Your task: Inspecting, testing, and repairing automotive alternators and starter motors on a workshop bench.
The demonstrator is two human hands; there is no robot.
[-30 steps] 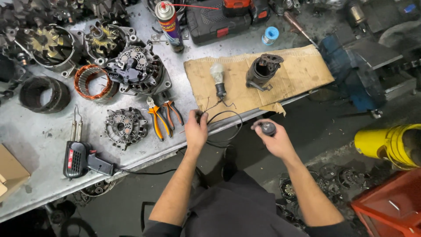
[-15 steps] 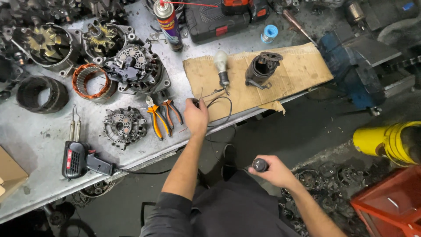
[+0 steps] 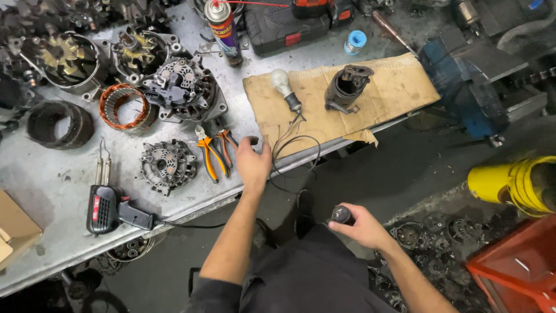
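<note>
Two bare hands work at the grey metal workbench [image 3: 52, 185] edge. Left hand [image 3: 253, 164], fingers loosely spread, rests on thin black wires [image 3: 292, 152] at the cardboard sheet's [image 3: 394, 87] seven o'clock corner, grasping nothing clearly. Right hand [image 3: 362, 225] grips a small dark cylindrical part [image 3: 341, 214] off the bench, at five o'clock, over open floor.

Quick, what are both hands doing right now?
Left hand: open, fingers resting on the cardboard edge by the black wires.
Right hand: closed around a small dark cylinder.

My right hand [image 3: 362, 227] grips a small dark cylindrical metal part [image 3: 341, 215] below the workbench's front edge; thin black wire [image 3: 295, 159] loops over that edge.
</note>
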